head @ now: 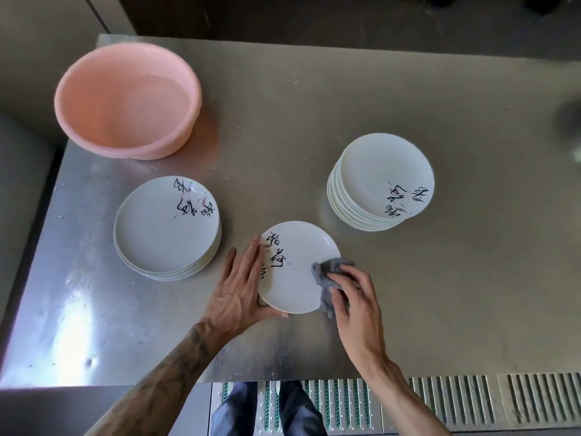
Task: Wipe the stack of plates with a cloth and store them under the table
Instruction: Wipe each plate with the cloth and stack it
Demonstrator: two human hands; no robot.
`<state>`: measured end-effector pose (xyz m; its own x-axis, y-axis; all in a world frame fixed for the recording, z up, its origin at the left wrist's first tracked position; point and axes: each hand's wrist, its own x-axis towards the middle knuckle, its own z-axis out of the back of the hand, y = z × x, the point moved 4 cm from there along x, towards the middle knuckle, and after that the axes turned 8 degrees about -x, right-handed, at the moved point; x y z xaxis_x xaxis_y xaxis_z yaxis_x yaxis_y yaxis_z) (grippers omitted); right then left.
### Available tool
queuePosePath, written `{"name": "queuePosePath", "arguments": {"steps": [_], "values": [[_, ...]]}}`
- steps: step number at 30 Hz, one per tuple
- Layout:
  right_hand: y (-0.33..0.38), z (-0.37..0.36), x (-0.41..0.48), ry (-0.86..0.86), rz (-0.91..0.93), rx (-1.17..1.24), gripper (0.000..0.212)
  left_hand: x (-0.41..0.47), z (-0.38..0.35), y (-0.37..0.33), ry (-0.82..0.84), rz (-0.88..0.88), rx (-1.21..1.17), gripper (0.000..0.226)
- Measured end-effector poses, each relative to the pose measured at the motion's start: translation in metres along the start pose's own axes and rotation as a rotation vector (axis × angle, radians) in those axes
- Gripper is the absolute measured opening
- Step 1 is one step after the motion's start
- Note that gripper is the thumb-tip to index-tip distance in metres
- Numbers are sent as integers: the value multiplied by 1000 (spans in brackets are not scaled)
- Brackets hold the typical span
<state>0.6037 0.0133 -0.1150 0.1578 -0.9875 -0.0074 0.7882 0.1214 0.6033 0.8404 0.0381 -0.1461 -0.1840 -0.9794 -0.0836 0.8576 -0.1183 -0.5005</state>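
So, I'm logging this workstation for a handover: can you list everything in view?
table: one, steel grey, under everything else
basin: one, pink, far left of the table
left plate stack: one, white with black script, near left, the lower stack
right plate stack: one, white with black script, right side, the taller stack
single plate: one, white with script, near centre, between the hands
cloth: one, grey, on the single plate's right rim
floor grating: one strip, metal, below the near table edge
blurred object: one, grey, right edge, cannot tell what
left hand: one, holds the single plate's left rim
right hand: one, grips the cloth
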Motion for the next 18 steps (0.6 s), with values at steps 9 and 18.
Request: {"name": "queuePosePath", "arguments": {"steps": [9,18], "values": [[25,29,28,-228,26,241,30,-2,40,-15,-191,-36,-219,68],[52,22,62,-281,5,307,28,10,73,-12,-414,136,-645,26]]}}
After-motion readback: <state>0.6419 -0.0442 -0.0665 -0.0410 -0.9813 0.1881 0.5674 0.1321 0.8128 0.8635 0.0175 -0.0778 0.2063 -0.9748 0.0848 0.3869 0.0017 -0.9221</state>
